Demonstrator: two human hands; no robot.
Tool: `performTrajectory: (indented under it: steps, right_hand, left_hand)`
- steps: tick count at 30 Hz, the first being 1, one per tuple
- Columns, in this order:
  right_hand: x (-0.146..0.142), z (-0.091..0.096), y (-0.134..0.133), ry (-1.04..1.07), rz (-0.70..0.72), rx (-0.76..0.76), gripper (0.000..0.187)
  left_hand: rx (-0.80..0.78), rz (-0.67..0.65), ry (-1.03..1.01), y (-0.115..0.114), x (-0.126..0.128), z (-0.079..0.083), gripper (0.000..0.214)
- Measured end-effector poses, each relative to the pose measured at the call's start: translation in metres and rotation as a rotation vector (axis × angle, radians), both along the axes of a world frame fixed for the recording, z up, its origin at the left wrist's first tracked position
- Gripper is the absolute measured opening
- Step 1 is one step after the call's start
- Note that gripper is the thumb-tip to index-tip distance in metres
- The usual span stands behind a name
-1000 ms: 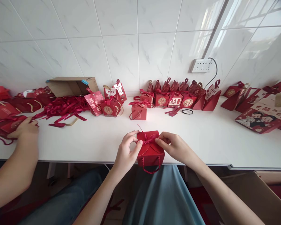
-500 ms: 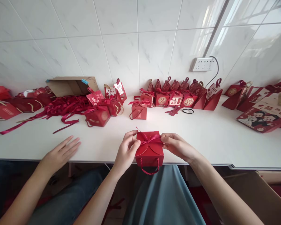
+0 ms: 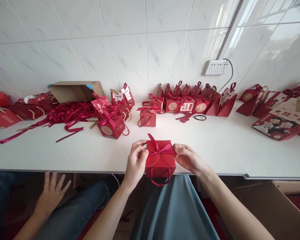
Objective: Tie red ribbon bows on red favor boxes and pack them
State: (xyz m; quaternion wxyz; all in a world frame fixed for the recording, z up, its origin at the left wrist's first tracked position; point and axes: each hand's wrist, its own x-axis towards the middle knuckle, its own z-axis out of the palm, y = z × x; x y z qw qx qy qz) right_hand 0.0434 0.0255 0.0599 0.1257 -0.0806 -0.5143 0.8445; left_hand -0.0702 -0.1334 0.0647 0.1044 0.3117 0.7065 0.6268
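Observation:
A red gift box (image 3: 160, 170) with curved top flaps and a twisted cord handle (image 3: 160, 182) sits at the table's front edge, in front of my body. Across its top lies a crimson ribbon (image 3: 159, 150), crossed in a knot at the middle with one tail sticking up at the back. My left hand (image 3: 137, 163) pinches the ribbon at the box's left side, thumb on top. On the right side, my right hand (image 3: 188, 158) pinches the other part of the ribbon between thumb and fingers.
A co-worker's hand (image 3: 50, 196) is at lower left. Behind stand finished-looking red boxes (image 3: 172, 106), a small red box (image 3: 148, 119) and a hexagonal box with a bow (image 3: 111, 128). A ribbon heap (image 3: 67, 113) lies by a cardboard box (image 3: 75, 92); a power strip (image 3: 215, 68) is on the wall.
The ribbon's rear tail now stands higher and shows wider; both my hands keep their grip. The co-worker's hand has dropped below the table edge, and the hexagonal box has turned and shifted right.

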Motion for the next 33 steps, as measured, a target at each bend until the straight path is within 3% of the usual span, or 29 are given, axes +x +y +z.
performTrajectory:
  steps: [3,6,11,14,19,23,28,33]
  right_hand:
    - [0.0,0.001,0.001,-0.018,-0.021,0.057,0.031]
    - [0.004,0.001,0.01,-0.046,0.002,0.121,0.034]
    - [0.012,-0.004,0.026,-0.253,-0.031,0.118,0.047]
    - [0.013,-0.003,0.026,-0.312,-0.021,0.14,0.044]
    - [0.008,0.009,0.026,-0.226,0.03,0.186,0.036]
    - [-0.001,0.019,0.03,-0.202,-0.041,0.203,0.039]
    - [-0.017,0.036,0.033,-0.146,-0.098,0.422,0.041]
    - [-0.042,0.04,0.044,-0.165,0.069,0.63,0.046]
  left_hand:
    - [0.001,-0.012,-0.05,0.0,-0.001,-0.001,0.025]
    - [-0.042,-0.117,-0.1,-0.005,-0.01,0.003,0.025]
    - [0.006,-0.195,-0.397,-0.01,-0.035,0.005,0.035]
    - [0.014,-0.3,-0.523,-0.002,-0.043,0.004,0.034]
    - [0.009,-0.479,-0.583,0.019,-0.041,0.014,0.031]
    - [0.049,-0.487,-0.609,0.028,-0.041,0.023,0.029]
    - [0.008,-0.438,-0.479,0.034,-0.045,0.023,0.025]
    - [-0.09,-0.427,-0.446,0.047,-0.051,0.019,0.028]
